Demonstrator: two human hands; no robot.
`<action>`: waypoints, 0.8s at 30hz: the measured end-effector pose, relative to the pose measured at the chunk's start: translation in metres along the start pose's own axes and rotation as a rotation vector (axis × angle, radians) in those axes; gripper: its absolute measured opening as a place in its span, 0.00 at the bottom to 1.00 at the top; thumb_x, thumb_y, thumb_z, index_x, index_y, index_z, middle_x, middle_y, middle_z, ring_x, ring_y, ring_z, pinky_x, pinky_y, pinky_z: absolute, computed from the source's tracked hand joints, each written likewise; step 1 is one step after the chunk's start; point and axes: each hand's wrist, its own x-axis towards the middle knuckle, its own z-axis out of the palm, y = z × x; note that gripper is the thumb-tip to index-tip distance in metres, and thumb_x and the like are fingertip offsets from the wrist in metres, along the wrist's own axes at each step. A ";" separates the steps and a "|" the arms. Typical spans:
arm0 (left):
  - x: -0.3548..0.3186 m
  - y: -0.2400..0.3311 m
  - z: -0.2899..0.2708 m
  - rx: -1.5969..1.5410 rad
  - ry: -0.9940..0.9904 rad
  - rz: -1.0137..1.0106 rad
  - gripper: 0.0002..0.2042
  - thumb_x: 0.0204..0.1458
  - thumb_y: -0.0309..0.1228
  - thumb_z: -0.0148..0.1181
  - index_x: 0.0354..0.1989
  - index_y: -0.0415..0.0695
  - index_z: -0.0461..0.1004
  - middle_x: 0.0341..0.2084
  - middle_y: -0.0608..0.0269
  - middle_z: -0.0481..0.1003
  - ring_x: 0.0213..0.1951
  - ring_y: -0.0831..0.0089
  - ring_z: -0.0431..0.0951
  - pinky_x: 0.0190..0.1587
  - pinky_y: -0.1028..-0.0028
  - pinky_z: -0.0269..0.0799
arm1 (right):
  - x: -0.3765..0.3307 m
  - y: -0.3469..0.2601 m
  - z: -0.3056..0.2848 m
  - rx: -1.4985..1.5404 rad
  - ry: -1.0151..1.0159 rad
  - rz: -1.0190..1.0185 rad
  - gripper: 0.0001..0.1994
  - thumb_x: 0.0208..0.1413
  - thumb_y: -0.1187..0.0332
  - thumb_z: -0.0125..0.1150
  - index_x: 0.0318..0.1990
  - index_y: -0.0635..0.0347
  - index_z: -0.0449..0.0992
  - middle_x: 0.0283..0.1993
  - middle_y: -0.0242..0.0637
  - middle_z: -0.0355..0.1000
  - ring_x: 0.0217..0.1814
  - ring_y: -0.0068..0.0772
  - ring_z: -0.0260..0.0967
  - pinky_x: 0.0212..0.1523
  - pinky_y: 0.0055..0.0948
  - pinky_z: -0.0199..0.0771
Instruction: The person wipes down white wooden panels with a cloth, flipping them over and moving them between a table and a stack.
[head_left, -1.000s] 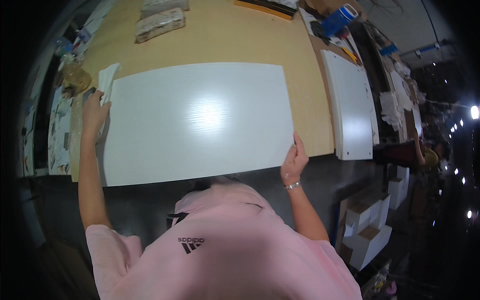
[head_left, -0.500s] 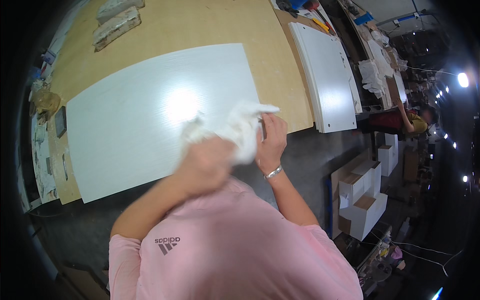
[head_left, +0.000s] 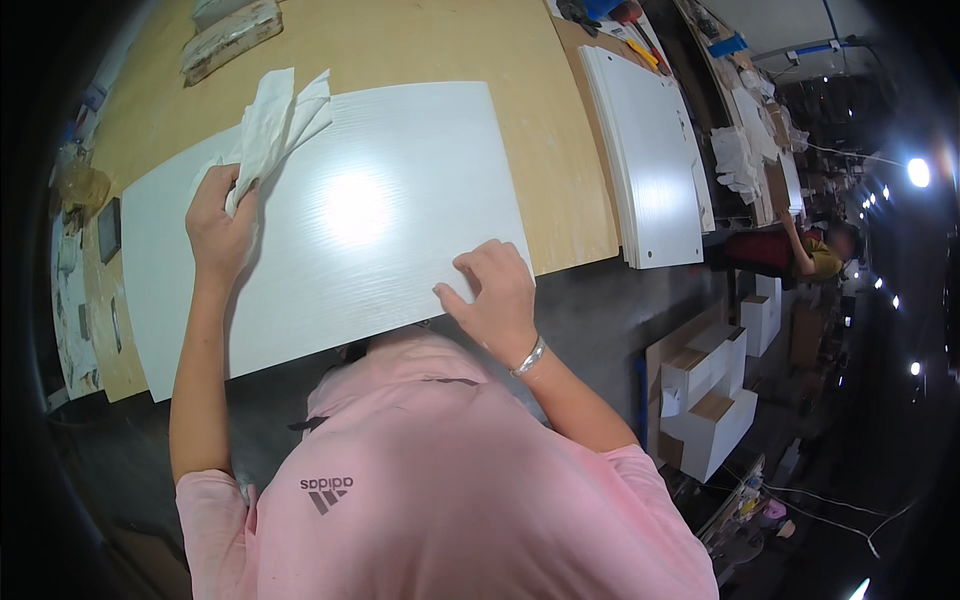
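A white wood-grain panel [head_left: 400, 150] lies flat before me, a bright glare on its middle. At its left part, my left hand [head_left: 222, 222] is closed around a bunched white cloth [head_left: 268, 125], whose loose folds stick up past the panel's far edge. Near the panel's front right corner is my right hand [head_left: 497, 300], a metal bracelet on its wrist. Its fingers are bent, with the thumb apart, and nothing shows in them. The fingertips are at the panel's surface; whether they press on it I cannot tell.
The panel lies on a tan worktop [head_left: 400, 45]. A stack of white boards [head_left: 650, 170] stands to its right. Wrapped blocks [head_left: 232, 42] lie at the far left and a dark grey block [head_left: 109, 230] beside the panel. White boxes [head_left: 725, 435] and a co-worker [head_left: 775, 252] are further right.
My left hand has carried the cloth from the panel's front right part to its left. My right hand, earlier against the cloth, has come away from it and moved slightly left and nearer.
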 end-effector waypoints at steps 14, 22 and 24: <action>0.002 0.004 -0.002 -0.016 0.014 0.009 0.09 0.48 0.23 0.62 0.38 0.38 0.75 0.32 0.57 0.76 0.35 0.61 0.77 0.41 0.70 0.72 | 0.004 -0.003 0.000 0.032 -0.129 0.066 0.09 0.38 0.73 0.73 0.28 0.60 0.78 0.29 0.34 0.69 0.34 0.39 0.66 0.34 0.36 0.68; 0.001 0.004 -0.003 -0.016 0.012 0.002 0.09 0.48 0.23 0.62 0.38 0.38 0.74 0.33 0.56 0.76 0.35 0.60 0.78 0.41 0.69 0.72 | 0.006 -0.007 -0.004 0.021 -0.158 0.080 0.08 0.39 0.76 0.70 0.29 0.61 0.78 0.29 0.36 0.70 0.34 0.39 0.67 0.34 0.35 0.69; 0.001 0.004 -0.002 -0.021 0.018 0.009 0.09 0.47 0.23 0.62 0.38 0.38 0.74 0.33 0.57 0.76 0.35 0.60 0.78 0.41 0.69 0.72 | 0.005 -0.005 -0.002 0.024 -0.132 0.067 0.08 0.39 0.76 0.70 0.29 0.61 0.78 0.29 0.36 0.70 0.34 0.39 0.67 0.34 0.35 0.69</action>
